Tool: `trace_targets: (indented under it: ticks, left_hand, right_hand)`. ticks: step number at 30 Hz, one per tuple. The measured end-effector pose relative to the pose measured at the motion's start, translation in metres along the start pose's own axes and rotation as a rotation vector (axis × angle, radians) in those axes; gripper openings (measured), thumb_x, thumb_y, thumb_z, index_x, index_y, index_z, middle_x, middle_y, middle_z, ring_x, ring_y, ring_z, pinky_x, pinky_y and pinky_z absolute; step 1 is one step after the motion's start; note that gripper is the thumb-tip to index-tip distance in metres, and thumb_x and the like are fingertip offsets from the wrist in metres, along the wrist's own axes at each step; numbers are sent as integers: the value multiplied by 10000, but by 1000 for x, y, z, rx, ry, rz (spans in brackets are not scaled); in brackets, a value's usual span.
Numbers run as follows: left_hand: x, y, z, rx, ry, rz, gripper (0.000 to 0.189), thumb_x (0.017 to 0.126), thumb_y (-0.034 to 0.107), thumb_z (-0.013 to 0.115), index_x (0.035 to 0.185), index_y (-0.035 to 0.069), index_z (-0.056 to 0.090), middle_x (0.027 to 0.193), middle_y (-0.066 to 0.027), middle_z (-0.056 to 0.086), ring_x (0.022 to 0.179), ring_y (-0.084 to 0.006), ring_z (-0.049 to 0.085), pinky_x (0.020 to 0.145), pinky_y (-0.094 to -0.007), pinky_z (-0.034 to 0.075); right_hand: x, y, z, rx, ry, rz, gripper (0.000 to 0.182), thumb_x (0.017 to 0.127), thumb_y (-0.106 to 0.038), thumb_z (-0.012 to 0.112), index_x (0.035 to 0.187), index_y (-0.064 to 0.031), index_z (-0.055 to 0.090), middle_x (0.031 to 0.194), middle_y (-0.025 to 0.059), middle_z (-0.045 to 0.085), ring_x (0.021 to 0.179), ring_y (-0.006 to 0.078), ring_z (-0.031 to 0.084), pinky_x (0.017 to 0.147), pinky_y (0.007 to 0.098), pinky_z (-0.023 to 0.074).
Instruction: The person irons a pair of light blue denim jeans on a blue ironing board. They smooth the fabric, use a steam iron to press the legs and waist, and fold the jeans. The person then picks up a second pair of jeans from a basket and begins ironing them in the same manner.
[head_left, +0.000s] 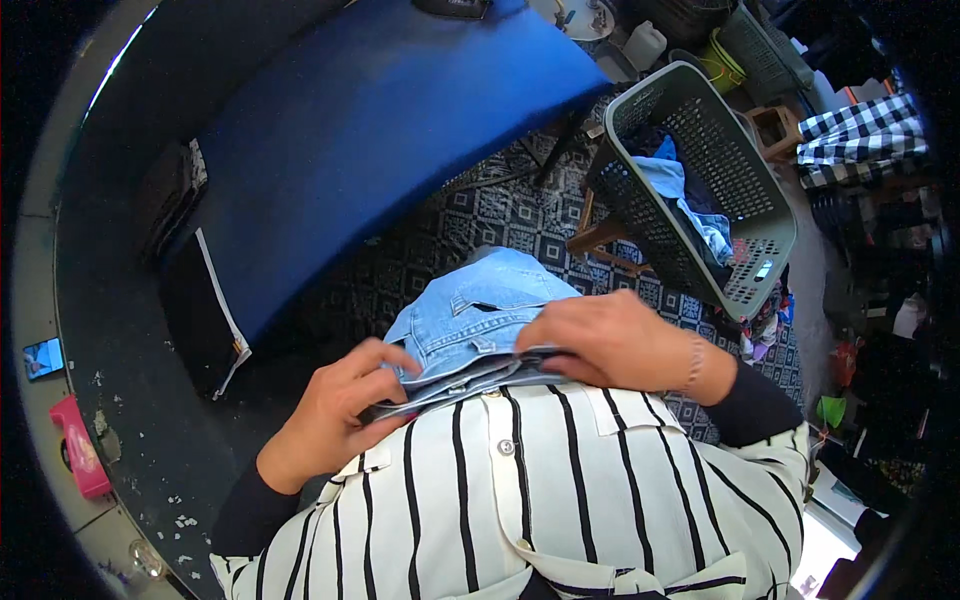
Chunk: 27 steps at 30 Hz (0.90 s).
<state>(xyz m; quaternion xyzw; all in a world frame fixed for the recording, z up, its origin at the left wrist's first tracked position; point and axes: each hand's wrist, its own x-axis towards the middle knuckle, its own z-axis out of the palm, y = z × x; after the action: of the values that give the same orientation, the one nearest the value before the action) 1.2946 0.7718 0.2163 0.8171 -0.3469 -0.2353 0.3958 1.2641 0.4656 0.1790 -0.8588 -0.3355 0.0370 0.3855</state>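
A light-blue denim garment (480, 300) hangs in front of my striped shirt, its waistband (457, 367) toward me. My left hand (349, 409) pinches the left end of that waistband between thumb and fingers. At the right end, my right hand (600, 341) grips the band, fingers over the outer side and thumb tucked near the opening. Between both hands the waistband gapes slightly and its inside shows as a dark slit. A belt loop (484, 343) and a pocket edge (461, 304) are visible on the denim. Its lower end is out of sight.
A blue-covered board (390, 127) spans ahead, with folded dark cloth (202, 315) at its left end and a dark object (452, 7) on its far part. At right, a grey-green perforated basket (701, 247) holds denim clothes (664, 176). A pink tape dispenser (81, 448) lies far left.
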Motion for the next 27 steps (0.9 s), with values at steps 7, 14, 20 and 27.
trace_targets:
  ticks: [7, 14, 20, 27]
  left_hand:
    - [-5, -10, -8, -67, 9, -22, 148, 731, -16, 699, 828, -9, 588, 890, -130, 576, 813, -254, 578, 689, -314, 456]
    - [2, -11, -34, 134, -15, -14, 147, 690, -42, 671, 753, -14, 542, 814, -148, 566, 824, -288, 626, 675, -351, 479]
    - [1, -11, -26, 174, 138, 16, 168, 693, -89, 629, 760, -15, 494, 878, -164, 596, 919, -338, 637, 848, -402, 502]
    - [84, -33, -110, -36, 238, 102, 114, 807, -70, 543, 833, 13, 469, 860, -28, 463, 825, -107, 483, 732, -250, 411]
  right_hand:
    - [-49, -7, -45, -106, -228, 343, 426, 626, 85, 682, 969, -149, 587, 1134, 78, 561, 832, 262, 653, 655, 336, 536]
    - [-38, -23, -68, -462, -360, 132, 57, 787, -114, 610, 841, -129, 603, 1114, 71, 551, 828, 201, 609, 601, 323, 517]
    - [-38, -23, -81, -376, -141, 71, 196, 703, -197, 733, 771, -110, 571, 969, 59, 600, 770, 223, 601, 590, 332, 516]
    - [24, 25, -140, -414, 288, -9, 119, 779, -108, 728, 844, -32, 664, 753, 85, 587, 708, 186, 586, 638, 314, 473]
